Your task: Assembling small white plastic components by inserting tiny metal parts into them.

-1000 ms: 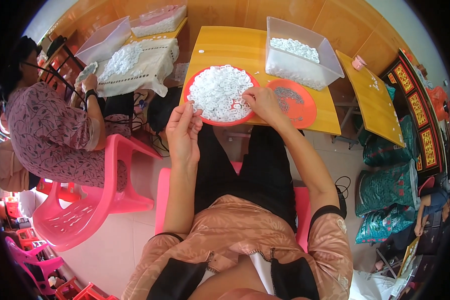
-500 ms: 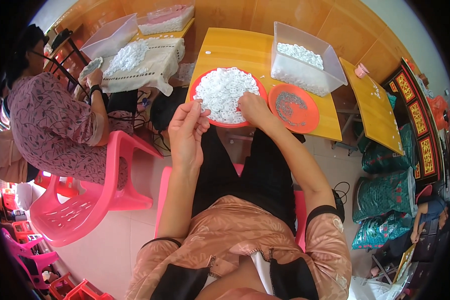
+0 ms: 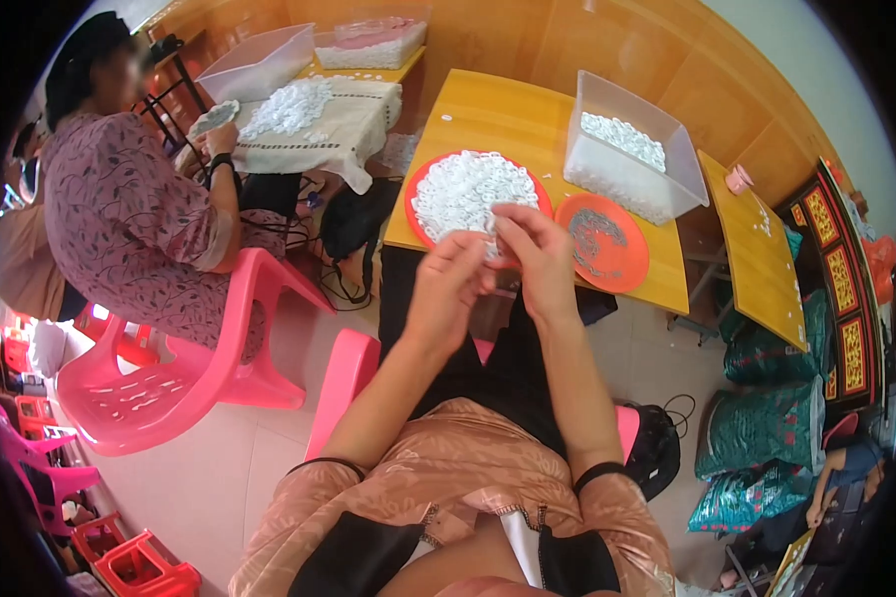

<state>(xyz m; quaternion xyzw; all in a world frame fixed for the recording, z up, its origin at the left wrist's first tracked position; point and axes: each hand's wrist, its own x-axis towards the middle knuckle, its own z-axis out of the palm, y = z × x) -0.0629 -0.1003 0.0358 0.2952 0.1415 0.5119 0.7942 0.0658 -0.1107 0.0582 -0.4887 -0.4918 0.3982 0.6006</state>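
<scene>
My left hand (image 3: 450, 284) and my right hand (image 3: 536, 261) meet just in front of the near rim of a red round tray (image 3: 415, 218). The tray is heaped with small white plastic pieces (image 3: 468, 189), some with a hole through them. Between my hands shows a small white plastic piece (image 3: 492, 249), pinched by the closed fingers of my left hand. The thumb and forefinger of my right hand are pressed together beside it; what they hold is too small to make out. Right of the tray lies an orange plate (image 3: 627, 261) with small grey metal-looking parts (image 3: 597, 234).
A clear plastic bin (image 3: 622, 189) of white pieces stands behind the plate on the yellow table (image 3: 513, 109). At left, a person (image 3: 139, 199) sits on a pink chair (image 3: 159, 393) by a cloth-covered table (image 3: 353, 124). Green sacks (image 3: 762, 428) stand on the floor at right.
My right hand has come out of the white pile toward me and left, meeting my left hand, which has lowered and moved right. The head view has shifted slightly.
</scene>
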